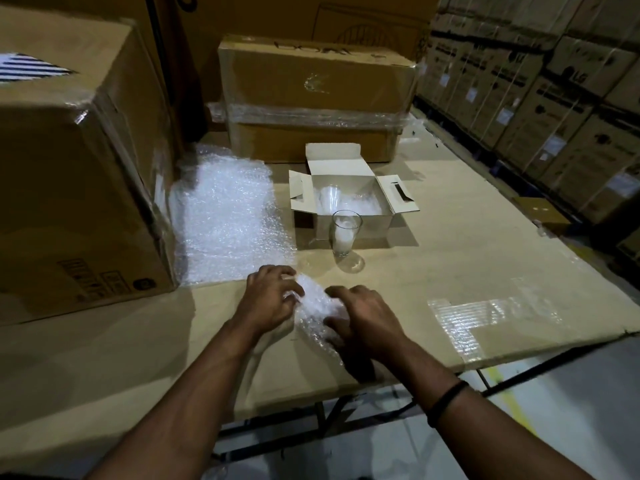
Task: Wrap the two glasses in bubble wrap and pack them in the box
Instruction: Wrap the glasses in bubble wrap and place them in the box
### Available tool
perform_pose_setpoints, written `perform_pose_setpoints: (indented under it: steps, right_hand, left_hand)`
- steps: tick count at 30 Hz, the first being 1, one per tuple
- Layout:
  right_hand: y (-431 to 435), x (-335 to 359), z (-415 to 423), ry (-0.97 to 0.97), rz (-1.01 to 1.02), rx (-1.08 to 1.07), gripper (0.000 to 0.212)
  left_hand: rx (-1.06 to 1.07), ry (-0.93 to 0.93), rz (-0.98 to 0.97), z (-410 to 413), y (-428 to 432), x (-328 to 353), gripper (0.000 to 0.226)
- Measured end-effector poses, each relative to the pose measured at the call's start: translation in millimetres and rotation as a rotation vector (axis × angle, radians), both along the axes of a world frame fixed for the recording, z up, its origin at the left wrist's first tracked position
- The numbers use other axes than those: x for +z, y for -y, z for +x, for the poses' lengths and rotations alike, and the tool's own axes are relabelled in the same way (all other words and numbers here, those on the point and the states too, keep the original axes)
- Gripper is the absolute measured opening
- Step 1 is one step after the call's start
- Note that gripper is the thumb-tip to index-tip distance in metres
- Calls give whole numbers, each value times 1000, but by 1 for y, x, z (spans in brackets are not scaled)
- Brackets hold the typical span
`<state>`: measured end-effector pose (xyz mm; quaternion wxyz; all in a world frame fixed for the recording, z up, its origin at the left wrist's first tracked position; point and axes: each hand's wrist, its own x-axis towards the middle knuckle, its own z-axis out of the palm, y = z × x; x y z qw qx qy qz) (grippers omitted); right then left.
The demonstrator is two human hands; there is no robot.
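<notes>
Gripping with curled fingers, left hand (273,299) and right hand (363,323) hold a bubble-wrap bundle (317,306) lying far-left to near-right; the bare glass (346,237) stands upright beyond, nearer the right hand, before the white box (377,226).

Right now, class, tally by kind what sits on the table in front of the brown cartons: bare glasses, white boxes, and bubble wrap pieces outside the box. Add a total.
Bare glasses: 2 (standing glass, glass in the box)
White box: 1
Bubble wrap pieces outside the box: 2 (flat sheet, crumpled bundle)
Total: 5
</notes>
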<state>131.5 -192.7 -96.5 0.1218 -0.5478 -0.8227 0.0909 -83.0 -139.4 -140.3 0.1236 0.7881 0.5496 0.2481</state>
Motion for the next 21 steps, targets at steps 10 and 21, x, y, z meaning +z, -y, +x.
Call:
perform_pose_setpoints:
  steps: [10,21]
  right_hand:
    - [-19,6,4,-83,-361,-334,42]
    - [-36,1,4,226,255,-111,25]
  left_hand:
    - [-17,41,-64,-4,-3,5,21]
    - [-132,17,80,-6,-1,11,21]
